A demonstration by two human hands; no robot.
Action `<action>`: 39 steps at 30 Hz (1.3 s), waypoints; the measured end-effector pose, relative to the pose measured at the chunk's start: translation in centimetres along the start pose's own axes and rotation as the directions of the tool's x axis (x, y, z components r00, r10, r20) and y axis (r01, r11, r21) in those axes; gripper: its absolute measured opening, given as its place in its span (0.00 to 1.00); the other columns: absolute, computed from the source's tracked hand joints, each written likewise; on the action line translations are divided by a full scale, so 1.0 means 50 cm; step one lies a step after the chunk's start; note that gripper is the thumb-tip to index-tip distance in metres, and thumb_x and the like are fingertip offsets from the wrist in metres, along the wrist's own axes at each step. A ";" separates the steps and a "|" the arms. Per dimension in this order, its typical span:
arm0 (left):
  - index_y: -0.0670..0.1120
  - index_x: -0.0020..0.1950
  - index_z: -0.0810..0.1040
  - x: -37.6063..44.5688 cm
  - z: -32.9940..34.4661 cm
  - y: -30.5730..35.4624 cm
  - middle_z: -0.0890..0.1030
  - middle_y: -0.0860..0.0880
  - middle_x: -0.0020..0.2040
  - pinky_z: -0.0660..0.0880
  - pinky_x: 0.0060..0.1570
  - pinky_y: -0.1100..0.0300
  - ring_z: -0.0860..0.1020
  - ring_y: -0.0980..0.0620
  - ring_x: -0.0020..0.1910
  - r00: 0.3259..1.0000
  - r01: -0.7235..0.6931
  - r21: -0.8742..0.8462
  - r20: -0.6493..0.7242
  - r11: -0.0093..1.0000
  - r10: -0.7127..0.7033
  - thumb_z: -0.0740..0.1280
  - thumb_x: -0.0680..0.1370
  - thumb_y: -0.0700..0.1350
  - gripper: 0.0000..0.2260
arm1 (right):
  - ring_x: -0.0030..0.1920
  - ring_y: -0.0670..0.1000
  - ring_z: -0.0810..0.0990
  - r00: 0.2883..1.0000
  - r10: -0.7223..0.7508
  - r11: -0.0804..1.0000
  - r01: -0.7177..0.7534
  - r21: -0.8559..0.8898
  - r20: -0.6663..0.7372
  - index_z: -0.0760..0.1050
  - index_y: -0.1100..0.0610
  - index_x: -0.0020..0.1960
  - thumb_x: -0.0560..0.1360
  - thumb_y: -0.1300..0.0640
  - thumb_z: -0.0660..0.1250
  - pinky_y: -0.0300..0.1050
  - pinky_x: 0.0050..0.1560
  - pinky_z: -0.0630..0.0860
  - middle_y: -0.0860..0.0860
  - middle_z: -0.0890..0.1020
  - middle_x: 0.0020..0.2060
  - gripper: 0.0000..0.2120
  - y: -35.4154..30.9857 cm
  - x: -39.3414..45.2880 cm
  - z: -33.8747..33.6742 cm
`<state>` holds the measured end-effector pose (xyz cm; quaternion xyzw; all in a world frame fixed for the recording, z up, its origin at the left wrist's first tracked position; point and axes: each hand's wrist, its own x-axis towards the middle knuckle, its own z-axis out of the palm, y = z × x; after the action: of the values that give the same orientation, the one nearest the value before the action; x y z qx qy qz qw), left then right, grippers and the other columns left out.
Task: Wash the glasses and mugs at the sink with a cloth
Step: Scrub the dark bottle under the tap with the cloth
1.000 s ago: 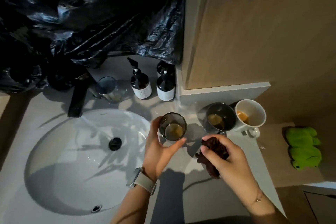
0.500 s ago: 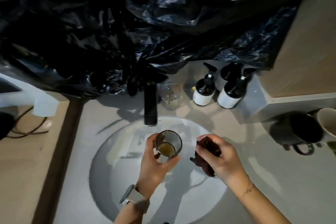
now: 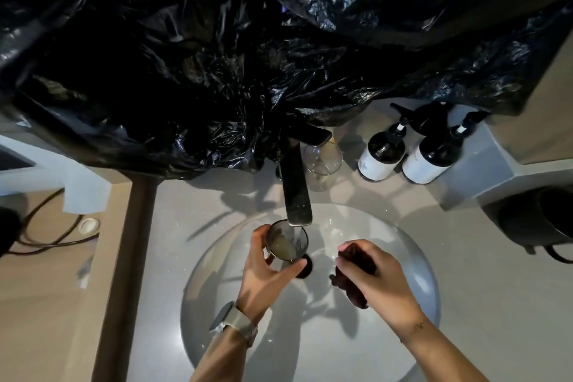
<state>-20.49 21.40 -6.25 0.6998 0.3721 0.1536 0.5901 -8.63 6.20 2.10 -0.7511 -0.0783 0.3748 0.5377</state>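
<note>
My left hand grips a dark glass holding pale liquid, right under the spout of the black tap, over the white sink. Water runs from the spout into the glass. My right hand holds a bunched dark brown cloth over the basin, to the right of the glass and apart from it. A clear glass stands on the counter behind the tap. A black mug sits at the right edge, partly cut off.
Two dark pump bottles with white labels stand at the back right. Black plastic sheeting hangs over the back of the counter. The drain plug shows under the glass. Cables lie on the wooden surface at left.
My left hand carried the dark glass from the counter beside the mugs over the basin and under the tap. My right hand followed with the cloth. The view swung left.
</note>
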 end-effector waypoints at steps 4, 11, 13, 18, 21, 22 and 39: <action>0.56 0.63 0.68 0.001 -0.007 -0.006 0.76 0.58 0.59 0.71 0.54 0.75 0.75 0.66 0.58 1.000 0.008 0.039 0.018 0.999 -0.009 0.81 0.65 0.42 0.33 | 0.29 0.56 0.77 1.000 0.001 1.000 -0.001 -0.010 -0.003 0.77 0.60 0.47 0.76 0.64 0.68 0.43 0.31 0.69 0.57 0.83 0.30 0.01 0.008 0.003 -0.011; 0.56 0.51 0.74 0.020 -0.027 0.017 0.84 0.54 0.42 0.80 0.42 0.60 0.82 0.56 0.40 0.942 0.227 0.313 0.170 0.922 -0.289 0.75 0.66 0.61 0.19 | 0.22 0.54 0.66 1.000 0.001 0.999 -0.001 0.050 0.009 0.75 0.62 0.43 0.76 0.65 0.67 0.71 0.42 0.75 0.55 0.79 0.25 0.04 0.024 0.004 -0.032; 0.55 0.50 0.76 0.031 -0.035 0.011 0.83 0.56 0.44 0.79 0.44 0.58 0.81 0.55 0.43 0.891 0.305 0.410 0.197 0.860 -0.410 0.72 0.64 0.66 0.22 | 0.22 0.54 0.67 1.000 0.001 0.998 -0.002 0.067 0.011 0.75 0.62 0.43 0.77 0.65 0.67 0.73 0.42 0.74 0.54 0.78 0.25 0.04 0.032 0.006 -0.039; 0.47 0.60 0.75 0.046 -0.051 0.007 0.81 0.45 0.51 0.76 0.33 0.61 0.81 0.50 0.43 0.698 0.523 0.431 0.278 0.736 -0.659 0.69 0.56 0.72 0.41 | 0.29 0.65 0.77 1.000 0.006 0.995 -0.004 0.100 -0.016 0.77 0.59 0.43 0.76 0.63 0.69 0.74 0.45 0.75 0.55 0.80 0.26 0.04 0.056 0.017 -0.055; 0.45 0.61 0.69 0.046 -0.053 0.003 0.80 0.43 0.51 0.76 0.31 0.60 0.81 0.48 0.42 0.711 0.586 0.311 0.245 0.748 -0.659 0.74 0.61 0.67 0.38 | 0.37 0.75 0.77 0.999 0.021 0.990 -0.015 0.137 -0.041 0.78 0.61 0.44 0.76 0.64 0.69 0.75 0.43 0.75 0.58 0.81 0.28 0.02 0.056 0.017 -0.061; 0.45 0.60 0.70 0.047 -0.051 0.008 0.80 0.43 0.49 0.74 0.29 0.60 0.81 0.49 0.40 0.715 0.598 0.268 0.248 0.755 -0.654 0.75 0.59 0.66 0.38 | 0.36 0.76 0.76 0.999 0.027 0.989 -0.019 0.148 -0.048 0.77 0.62 0.44 0.76 0.64 0.69 0.74 0.42 0.74 0.58 0.80 0.28 0.02 0.053 0.017 -0.063; 0.44 0.55 0.79 0.038 0.024 -0.018 0.82 0.39 0.56 0.79 0.45 0.49 0.82 0.42 0.50 0.758 0.644 -0.684 0.513 0.342 -0.402 0.87 0.51 0.49 0.36 | 0.40 0.64 0.83 0.965 0.245 0.937 -0.210 0.280 -0.097 0.80 0.61 0.46 0.73 0.64 0.72 0.70 0.46 0.79 0.61 0.79 0.38 0.03 0.046 0.000 -0.087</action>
<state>-18.74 21.91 -7.82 0.1860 0.3790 0.0204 0.9063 -6.46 2.01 0.70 -0.6985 0.0959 0.3916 0.5912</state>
